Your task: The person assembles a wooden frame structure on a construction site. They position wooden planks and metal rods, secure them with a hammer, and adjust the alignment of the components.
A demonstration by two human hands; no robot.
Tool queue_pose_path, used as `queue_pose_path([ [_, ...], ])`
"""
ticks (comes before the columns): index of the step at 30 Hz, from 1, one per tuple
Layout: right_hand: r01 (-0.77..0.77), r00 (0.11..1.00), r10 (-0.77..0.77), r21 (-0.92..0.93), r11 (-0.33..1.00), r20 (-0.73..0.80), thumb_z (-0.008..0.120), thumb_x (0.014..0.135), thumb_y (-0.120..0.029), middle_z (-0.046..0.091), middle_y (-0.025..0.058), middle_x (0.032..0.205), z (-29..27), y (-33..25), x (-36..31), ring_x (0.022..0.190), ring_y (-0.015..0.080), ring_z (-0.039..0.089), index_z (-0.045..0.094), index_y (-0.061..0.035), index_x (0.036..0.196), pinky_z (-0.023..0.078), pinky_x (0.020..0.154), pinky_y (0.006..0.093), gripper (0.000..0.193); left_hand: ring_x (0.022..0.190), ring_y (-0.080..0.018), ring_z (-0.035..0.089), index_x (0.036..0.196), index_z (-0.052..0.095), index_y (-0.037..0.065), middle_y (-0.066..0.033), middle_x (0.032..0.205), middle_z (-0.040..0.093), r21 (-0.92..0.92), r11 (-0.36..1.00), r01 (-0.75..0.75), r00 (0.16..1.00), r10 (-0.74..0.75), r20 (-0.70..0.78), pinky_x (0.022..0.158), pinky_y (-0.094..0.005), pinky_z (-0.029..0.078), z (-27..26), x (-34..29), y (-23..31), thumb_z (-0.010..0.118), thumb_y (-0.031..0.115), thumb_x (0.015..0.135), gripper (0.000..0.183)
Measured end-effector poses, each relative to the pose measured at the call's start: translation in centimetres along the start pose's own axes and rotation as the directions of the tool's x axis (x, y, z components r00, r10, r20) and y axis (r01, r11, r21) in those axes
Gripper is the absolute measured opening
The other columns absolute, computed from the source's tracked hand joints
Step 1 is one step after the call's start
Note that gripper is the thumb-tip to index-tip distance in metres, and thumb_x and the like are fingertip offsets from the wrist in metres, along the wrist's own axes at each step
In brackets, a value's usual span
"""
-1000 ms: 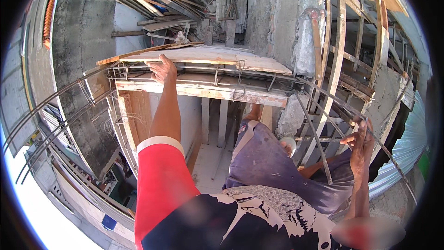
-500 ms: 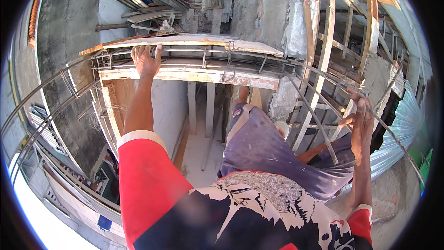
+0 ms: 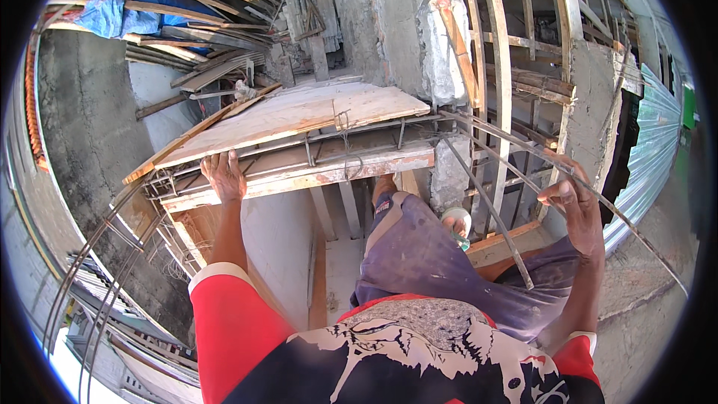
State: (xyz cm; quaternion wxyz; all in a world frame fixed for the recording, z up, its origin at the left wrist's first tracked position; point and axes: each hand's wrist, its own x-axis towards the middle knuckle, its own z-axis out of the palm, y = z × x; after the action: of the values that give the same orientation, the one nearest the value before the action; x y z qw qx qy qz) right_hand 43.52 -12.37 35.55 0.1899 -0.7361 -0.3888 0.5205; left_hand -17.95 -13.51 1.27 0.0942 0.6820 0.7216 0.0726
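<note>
My left hand (image 3: 224,176) has its fingers bent over the near edge of a pale plywood board (image 3: 292,123), which lies over a cage of steel bars (image 3: 318,137). Under the cage runs a paint-stained wooden plank (image 3: 299,181). On the right, my right hand (image 3: 576,202) is closed around a long steel rod (image 3: 636,226) that extends from the cage, its fingers partly bent. Another loose-ended rod (image 3: 490,213) slants down toward my knee. Thin tie wire (image 3: 346,142) loops around the bars near the middle of the board.
A concrete column (image 3: 441,52) rises beyond the cage, and upright timber posts (image 3: 497,67) stand to its right. Scrap wood (image 3: 217,15) and a blue tarp (image 3: 123,7) are heaped at the far left. A deep gap opens below the plank, showing a floor (image 3: 340,254).
The view has tilted and turned, showing more of the plywood board's top face. Both hands keep about the same holds on the board and the rod.
</note>
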Motion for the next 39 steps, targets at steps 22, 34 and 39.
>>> queue_pose_path([
  [22, -0.707, 0.707, 0.690, -0.170, 0.687, -0.153, 0.023, 0.107, -0.066, 0.066, 0.0299, 0.120, 13.6, 29.2, 7.0, 0.117, 0.0390, 0.062, 0.055, 0.0099, 0.140, 0.044, 0.102, 0.0441, 0.089, 0.103, -0.0393, 0.053, 0.092, 0.066, -0.001, -0.0179, 0.098, 0.066, 0.020, 1.000, -0.013, 0.999, 0.012, 0.030, 0.107, -0.0565, 0.033, -0.2, 0.2, 0.5, 0.037, 0.032, 0.111, 0.048],
  [34, -0.781, 0.583, 0.795, 0.153, 0.605, -0.166, 0.029, 0.109, -0.052, 0.047, 0.0230, 0.157, 15.8, 35.5, -0.9, 0.146, 0.0341, 0.045, 0.044, 0.0048, 0.153, 0.033, 0.120, 0.0389, 0.073, 0.094, -0.0409, 0.052, 0.081, 0.059, -0.001, -0.0201, 0.086, 0.061, 0.004, 1.000, 0.002, 0.999, -0.002, 0.043, 0.108, -0.0568, 0.032, 0.9, -0.2, -0.8, 0.030, 0.033, 0.112, 0.054],
  [39, -0.809, 0.550, 0.792, 0.064, 0.584, -0.264, 0.031, 0.105, -0.066, 0.050, 0.0303, 0.150, 16.5, 38.4, -2.6, 0.145, 0.0422, 0.044, 0.053, 0.0063, 0.146, 0.035, 0.118, 0.0445, 0.086, 0.086, -0.0398, 0.057, 0.087, 0.064, 0.000, -0.0179, 0.086, 0.065, -0.012, 1.000, 0.028, 0.999, -0.027, 0.041, 0.112, -0.0586, 0.032, 0.3, 0.7, 0.9, 0.036, 0.033, 0.112, 0.050],
])
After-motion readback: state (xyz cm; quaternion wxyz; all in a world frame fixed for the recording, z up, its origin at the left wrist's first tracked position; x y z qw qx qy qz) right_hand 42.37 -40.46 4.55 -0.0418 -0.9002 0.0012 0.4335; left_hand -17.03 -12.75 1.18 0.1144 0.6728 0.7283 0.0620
